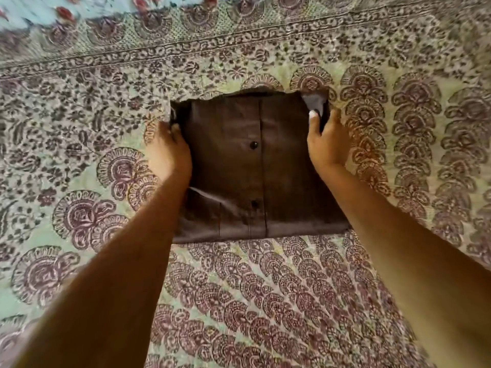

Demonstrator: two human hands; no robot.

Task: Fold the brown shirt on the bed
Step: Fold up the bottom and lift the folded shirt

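The brown shirt (239, 160) lies on the bed as a folded rectangle, its button placket running down the middle with two dark buttons showing. My left hand (167, 150) grips the shirt's left edge near the far corner, fingers tucked under the cloth. My right hand (328, 142) grips the right edge near the far right corner, thumb on top of the fabric and the other fingers hidden underneath. A lighter inner patch of cloth shows at that far right corner.
A patterned bedsheet (265, 301) in pale green with dark purple floral prints covers the whole bed around the shirt. At the far top left lies a light blue cloth (39, 11) with red flowers.
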